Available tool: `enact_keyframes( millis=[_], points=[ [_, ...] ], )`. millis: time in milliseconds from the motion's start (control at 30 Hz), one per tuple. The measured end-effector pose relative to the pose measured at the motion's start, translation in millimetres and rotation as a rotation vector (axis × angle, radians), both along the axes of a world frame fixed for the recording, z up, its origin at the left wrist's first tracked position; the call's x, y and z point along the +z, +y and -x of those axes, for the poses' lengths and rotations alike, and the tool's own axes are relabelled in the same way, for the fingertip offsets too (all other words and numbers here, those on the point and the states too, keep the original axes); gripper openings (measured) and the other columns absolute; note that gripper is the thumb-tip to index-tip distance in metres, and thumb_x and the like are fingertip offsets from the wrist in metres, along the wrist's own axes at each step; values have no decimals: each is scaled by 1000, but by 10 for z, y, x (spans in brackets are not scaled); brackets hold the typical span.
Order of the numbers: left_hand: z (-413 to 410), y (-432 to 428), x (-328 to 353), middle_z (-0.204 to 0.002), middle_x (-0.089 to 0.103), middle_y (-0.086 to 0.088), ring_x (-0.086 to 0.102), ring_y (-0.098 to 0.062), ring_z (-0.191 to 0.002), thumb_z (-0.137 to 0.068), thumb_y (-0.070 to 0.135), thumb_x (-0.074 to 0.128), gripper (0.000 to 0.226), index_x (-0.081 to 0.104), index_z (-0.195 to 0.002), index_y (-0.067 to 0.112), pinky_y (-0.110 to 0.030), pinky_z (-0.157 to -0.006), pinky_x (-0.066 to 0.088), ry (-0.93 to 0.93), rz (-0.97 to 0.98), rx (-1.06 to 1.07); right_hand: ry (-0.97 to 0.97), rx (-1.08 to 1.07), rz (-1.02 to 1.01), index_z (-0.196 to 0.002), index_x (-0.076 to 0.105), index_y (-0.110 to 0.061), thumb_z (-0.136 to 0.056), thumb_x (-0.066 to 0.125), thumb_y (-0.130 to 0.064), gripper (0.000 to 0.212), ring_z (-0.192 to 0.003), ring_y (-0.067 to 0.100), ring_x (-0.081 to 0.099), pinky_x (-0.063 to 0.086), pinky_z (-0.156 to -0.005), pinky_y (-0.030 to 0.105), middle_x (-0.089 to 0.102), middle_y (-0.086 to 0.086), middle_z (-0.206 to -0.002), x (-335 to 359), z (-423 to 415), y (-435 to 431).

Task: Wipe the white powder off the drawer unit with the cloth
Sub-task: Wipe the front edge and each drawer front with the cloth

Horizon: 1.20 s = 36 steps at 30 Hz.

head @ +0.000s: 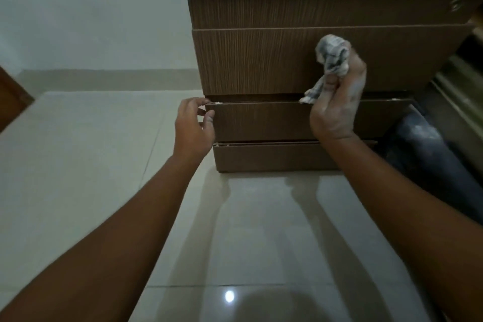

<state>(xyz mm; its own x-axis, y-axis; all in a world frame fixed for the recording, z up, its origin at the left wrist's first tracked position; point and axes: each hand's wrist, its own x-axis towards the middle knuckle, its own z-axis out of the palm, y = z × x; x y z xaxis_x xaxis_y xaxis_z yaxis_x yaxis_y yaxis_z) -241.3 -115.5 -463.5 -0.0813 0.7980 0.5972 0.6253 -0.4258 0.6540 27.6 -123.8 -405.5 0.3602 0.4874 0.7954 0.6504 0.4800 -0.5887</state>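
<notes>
A brown wood-grain drawer unit (pixel 287 60) stands on a glossy pale tiled floor (pixel 91 151), filling the view from about twelve to three o'clock, with four drawer fronts stacked under a darker top board. The third drawer (pixel 261 120) from the top sits slightly forward of the large front above it, and small flecks of white powder (pixel 217 103) show along its upper edge near the left corner, with another trace near the right corner at about three o'clock. The left hand (pixel 193 128) is at the left end of that drawer, its fingers (pixel 200 102) curled loosely at the drawer's top corner and the thumb against the drawer's left edge; how firmly it grips cannot be told. The right hand (pixel 339 102), just right of centre toward two o'clock, is clenched around a crumpled white-and-grey cloth (pixel 332 57). The bunched part of the cloth rises above the fist in front of the second drawer front, while a loose tail hangs down at the hand's left side and reaches the top edge of the third drawer. Pale dust shows on the back and knuckles of the right hand. At four o'clock, beside the unit, a dark trouser leg (pixel 428 154) bears a whitish smudge. A small bright light reflection (pixel 229 296) lies on the floor at six o'clock.
</notes>
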Motion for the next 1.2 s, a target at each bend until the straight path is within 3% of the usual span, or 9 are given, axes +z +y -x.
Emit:
enact_keyframes(
  millis=[100,333,433,567,700,767,900,1033,1200],
  points=[
    [-36,-51,6,-118,55,-13,59,-10,-90,-94,7,62,21,59,-114,2,-1,-63,47,-41,-2,-12,-275,136,-57,-140,39,-4,-100,41,-17,42,-116,35,54,47,-99,51,51,27,-129,-129,179,-38],
    [49,-276,-67,-112,60,-12,62,-4,-90,-93,5,63,27,62,-120,3,-2,-67,50,-37,-43,-28,-374,262,78,-142,39,-14,-102,43,-18,40,-122,32,51,46,-103,49,51,23,-135,-289,703,-123],
    [130,-271,-84,-104,66,-14,66,-12,-87,-94,4,63,30,66,-123,2,-4,-66,51,-14,-76,-26,-499,297,176,-144,45,-12,-100,49,-16,45,-123,31,50,46,-104,47,51,20,-137,-285,947,-142],
    [188,-209,-83,-93,72,-10,68,-23,-80,-89,5,67,21,75,-108,4,-37,-69,61,-11,-67,35,-743,205,285,-145,47,-21,-97,54,-23,49,-119,29,52,44,-102,44,54,12,-134,-324,1243,-121],
    [194,-214,-74,-100,74,-6,70,-22,-87,-87,3,67,22,76,-107,6,-44,-77,61,-49,-28,23,-799,126,330,-139,50,-25,-93,56,-21,47,-117,28,53,41,-103,44,56,10,-129,-365,1338,-103],
    [185,-234,-58,-107,74,-7,70,-19,-95,-88,2,66,25,74,-112,5,-40,-88,59,-33,-44,9,-819,102,328,-138,51,-24,-91,60,-17,48,-118,29,52,41,-104,45,56,11,-129,-390,1288,-112],
    [133,-265,-41,-119,72,-12,62,-8,-107,-94,3,63,35,64,-129,2,-6,-100,43,23,-50,-8,-820,42,337,-135,53,-23,-93,58,-25,42,-120,29,50,40,-104,45,55,12,-131,-416,958,-147],
    [33,-318,-57,-125,69,-12,63,-12,-113,-99,8,59,40,57,-138,2,-15,-103,47,-34,13,-16,-757,8,350,-128,58,-21,-99,46,-42,38,-114,26,52,40,-100,43,58,10,-124,-395,449,-167],
    [-33,-348,-101,-117,65,0,62,-6,-102,-99,8,59,45,50,-143,2,5,-94,37,-50,27,9,-681,-136,369,-122,63,-16,-99,48,-34,33,-112,29,54,40,-99,42,60,12,-120,-451,-322,-211]
  ],
)
